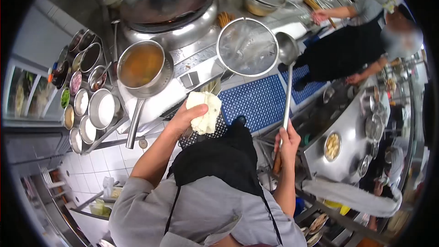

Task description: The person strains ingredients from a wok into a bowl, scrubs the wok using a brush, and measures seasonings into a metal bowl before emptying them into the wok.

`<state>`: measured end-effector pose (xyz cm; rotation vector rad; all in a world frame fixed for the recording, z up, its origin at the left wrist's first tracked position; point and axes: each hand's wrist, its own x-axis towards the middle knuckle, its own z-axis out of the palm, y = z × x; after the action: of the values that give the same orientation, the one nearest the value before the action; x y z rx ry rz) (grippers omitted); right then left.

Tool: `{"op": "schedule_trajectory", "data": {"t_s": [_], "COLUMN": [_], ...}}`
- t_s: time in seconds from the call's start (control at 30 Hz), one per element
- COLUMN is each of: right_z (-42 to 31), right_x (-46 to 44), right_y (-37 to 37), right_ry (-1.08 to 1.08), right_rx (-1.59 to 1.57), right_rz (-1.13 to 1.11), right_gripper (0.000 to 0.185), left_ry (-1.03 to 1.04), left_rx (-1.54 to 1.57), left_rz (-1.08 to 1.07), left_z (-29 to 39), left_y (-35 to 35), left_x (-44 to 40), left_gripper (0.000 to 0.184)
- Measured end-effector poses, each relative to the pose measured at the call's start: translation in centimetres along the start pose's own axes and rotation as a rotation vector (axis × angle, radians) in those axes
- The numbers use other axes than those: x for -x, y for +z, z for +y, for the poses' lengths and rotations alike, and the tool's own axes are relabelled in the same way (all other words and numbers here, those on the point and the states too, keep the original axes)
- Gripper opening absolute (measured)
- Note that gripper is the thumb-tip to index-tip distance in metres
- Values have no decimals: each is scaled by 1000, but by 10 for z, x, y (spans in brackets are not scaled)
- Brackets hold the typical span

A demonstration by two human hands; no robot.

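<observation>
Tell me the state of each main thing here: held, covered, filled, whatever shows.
Left hand, closed on the cloth
Cloth, bunched
Right hand, closed on the ladle
Ladle, held, cup end pointing away from the wearer
Strainer, handle leading toward the cloth
Saucepan, uncovered, holding orange-brown liquid
Large pan, uncovered, holding something white
Right-side bowl, uncovered, holding yellow pieces

One head-worn camera looks forward and steeply down, its very wide view curving into a dark round border. The wearer's shirt (201, 210) is nearest, along the bottom; left hand (188, 116) and right hand (288, 142) sit close, mid-frame; the wok (167, 0) lies farther, up top.
</observation>
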<state>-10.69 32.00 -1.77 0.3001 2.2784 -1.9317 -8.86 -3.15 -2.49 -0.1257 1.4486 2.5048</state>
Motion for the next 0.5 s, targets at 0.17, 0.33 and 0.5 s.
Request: {"op": "schedule_trajectory", "data": {"t_s": [0.17, 0.33, 0.5], "right_z": [-7, 29, 21], "right_x": [-152, -275, -315], "right_y": [48, 83, 87], "right_ry": [-167, -512, -722], "right_rx": [375, 795, 943], "right_rz": [-116, -17, -14], "right_gripper": [54, 56, 43], "left_ry": [150, 238, 250], "left_rx": [77, 70, 90], "left_rz": [93, 179, 284], "left_z": [21, 25, 41], "left_y": [7, 8, 15], "left_x": [-22, -79, -144], "left_gripper": [64, 59, 55]}}
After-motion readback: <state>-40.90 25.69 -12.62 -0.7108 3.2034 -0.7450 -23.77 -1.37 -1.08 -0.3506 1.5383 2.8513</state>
